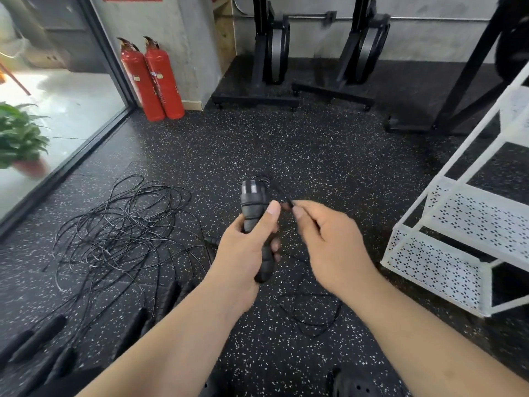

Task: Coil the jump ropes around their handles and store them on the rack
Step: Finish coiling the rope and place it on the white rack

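My left hand (243, 250) grips a pair of black jump-rope handles (253, 207) held upright together, with a few turns of thin black cord around them. My right hand (329, 242) pinches that cord (282, 193) just right of the handles' top. The cord's slack lies in loops on the floor (315, 313) below my right wrist. A tangle of more black ropes (120, 230) is spread on the floor to the left, with several black handles (43, 333) lying at the lower left. The white perforated metal rack (458, 253) stands at the right.
Two red fire extinguishers (154, 78) stand by the wall at the back left, beside a glass door with a potted plant (20, 138) behind it. Black exercise machines (272, 53) line the back wall. The floor is black speckled rubber.
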A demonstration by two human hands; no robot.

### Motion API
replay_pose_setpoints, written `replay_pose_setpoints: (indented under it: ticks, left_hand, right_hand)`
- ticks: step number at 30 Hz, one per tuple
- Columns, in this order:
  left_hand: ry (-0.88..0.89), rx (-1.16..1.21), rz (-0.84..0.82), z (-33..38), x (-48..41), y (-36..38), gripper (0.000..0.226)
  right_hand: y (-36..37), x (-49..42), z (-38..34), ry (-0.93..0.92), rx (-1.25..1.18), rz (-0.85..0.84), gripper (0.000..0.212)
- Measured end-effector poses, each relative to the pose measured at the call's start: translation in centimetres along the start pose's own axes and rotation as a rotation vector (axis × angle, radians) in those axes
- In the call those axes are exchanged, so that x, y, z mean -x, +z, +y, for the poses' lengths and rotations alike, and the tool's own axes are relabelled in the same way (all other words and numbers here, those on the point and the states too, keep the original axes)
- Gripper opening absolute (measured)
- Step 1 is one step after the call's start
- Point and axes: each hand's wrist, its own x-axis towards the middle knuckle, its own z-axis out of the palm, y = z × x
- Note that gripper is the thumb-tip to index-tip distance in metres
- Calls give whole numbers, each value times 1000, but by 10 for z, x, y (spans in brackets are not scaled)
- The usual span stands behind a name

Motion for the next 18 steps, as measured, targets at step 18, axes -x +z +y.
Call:
replay_pose_setpoints:
  ticks: [18]
  left_hand:
    - [-184,339,236,0,-16,16,11]
  right_hand:
    - [21,28,-11,-147,313,-238,50]
